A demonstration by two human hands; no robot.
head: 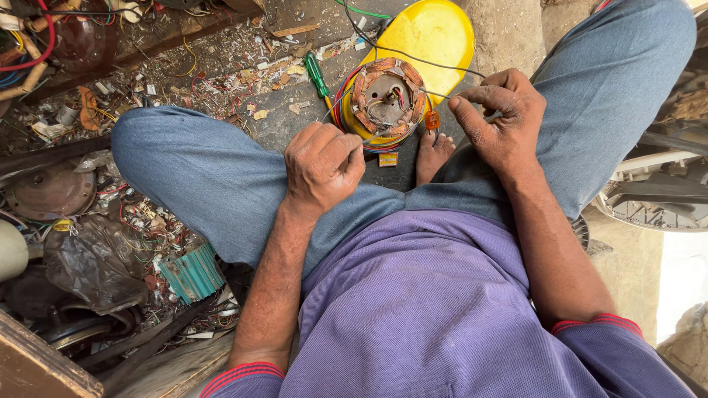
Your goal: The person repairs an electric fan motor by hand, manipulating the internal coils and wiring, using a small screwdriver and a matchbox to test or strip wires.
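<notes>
I sit cross-legged in blue jeans and a purple shirt. My left hand [322,166] is closed in a fist over my left thigh, pinching a thin wire that runs toward the motor. My right hand [495,118] is raised over my right knee, thumb and fingertips pinched on the same fine wire [431,91]. Between the hands, on the floor, a round stator [386,96] with copper windings and red, blue and yellow leads rests on a yellow plastic lid [435,33]. My bare foot [432,153] lies just below it.
A green-handled screwdriver [317,75] lies left of the stator. Wire scraps and debris litter the dark floor at upper left. A rusty round motor cover [51,191], a green finned part [193,273] and a wooden box corner [37,368] crowd the left. Fan parts stand at right.
</notes>
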